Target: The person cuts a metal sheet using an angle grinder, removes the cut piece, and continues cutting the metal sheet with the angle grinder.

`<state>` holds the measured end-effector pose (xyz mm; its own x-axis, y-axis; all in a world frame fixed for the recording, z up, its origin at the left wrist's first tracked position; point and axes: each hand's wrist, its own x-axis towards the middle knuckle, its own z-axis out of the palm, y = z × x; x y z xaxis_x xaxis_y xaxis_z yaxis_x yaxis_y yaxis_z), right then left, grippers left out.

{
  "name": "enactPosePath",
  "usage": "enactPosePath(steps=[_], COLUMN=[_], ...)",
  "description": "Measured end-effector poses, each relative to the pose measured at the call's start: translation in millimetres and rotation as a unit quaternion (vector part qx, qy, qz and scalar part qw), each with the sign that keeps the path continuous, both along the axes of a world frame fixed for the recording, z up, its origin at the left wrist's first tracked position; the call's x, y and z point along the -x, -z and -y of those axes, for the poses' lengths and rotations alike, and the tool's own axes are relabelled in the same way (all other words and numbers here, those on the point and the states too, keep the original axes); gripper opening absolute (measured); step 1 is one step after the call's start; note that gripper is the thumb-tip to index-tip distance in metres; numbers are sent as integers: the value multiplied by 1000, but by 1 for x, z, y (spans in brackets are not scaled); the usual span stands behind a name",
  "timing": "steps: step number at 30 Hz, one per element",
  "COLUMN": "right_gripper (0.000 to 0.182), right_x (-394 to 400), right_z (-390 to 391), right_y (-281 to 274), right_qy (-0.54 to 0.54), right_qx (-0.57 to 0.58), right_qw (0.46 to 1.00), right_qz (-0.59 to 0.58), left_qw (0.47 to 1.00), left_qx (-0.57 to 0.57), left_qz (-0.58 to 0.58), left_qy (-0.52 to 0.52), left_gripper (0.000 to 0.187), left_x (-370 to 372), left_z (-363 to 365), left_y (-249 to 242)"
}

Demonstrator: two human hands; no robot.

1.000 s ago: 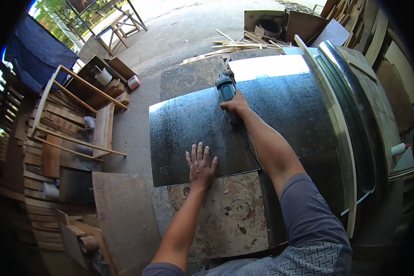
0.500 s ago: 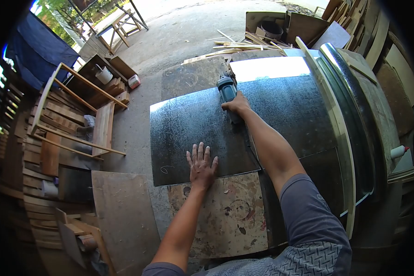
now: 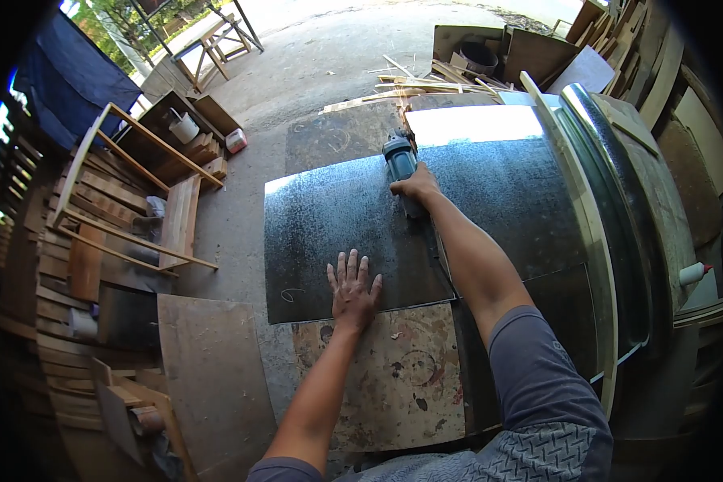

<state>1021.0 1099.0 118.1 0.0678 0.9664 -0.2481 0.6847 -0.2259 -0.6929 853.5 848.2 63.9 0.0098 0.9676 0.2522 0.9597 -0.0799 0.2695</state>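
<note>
My right hand is wrapped round the body of a teal angle grinder, near the far edge of a shiny metal sheet. Orange sparks spray away from the grinder's head; its disc is hard to make out. A cut line runs through the metal, with a second piece of sheet to the right of it. My left hand lies flat on the left piece near its front edge, fingers spread. The grinder's cord trails back under my right forearm.
Stained plywood lies under the sheet. A long wooden strip and a rolled metal sheet are at the right, beside a white bottle. Wood scraps lie beyond. A wooden frame stands at the left.
Sparks now fly from the grinder's head, where none showed before. The view has shifted slightly; both hands keep nearly the same places on the sheet and grinder.
</note>
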Motion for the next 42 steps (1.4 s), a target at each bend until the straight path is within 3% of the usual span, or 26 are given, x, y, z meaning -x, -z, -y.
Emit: enactPosePath(steps=[12, 42], right_gripper=[101, 94], right_x=[-2, -6], right_z=[0, 35], right_y=[-2, -2], right_qy=[-7, 13], right_qx=[31, 13], right_qw=[999, 999], right_qz=[-8, -30], left_qw=[1000, 999], left_qx=[1, 34], left_qz=[1, -20], left_qy=[1, -17], left_gripper=[57, 58], left_x=[2, 1], left_z=[0, 1], left_y=[2, 3])
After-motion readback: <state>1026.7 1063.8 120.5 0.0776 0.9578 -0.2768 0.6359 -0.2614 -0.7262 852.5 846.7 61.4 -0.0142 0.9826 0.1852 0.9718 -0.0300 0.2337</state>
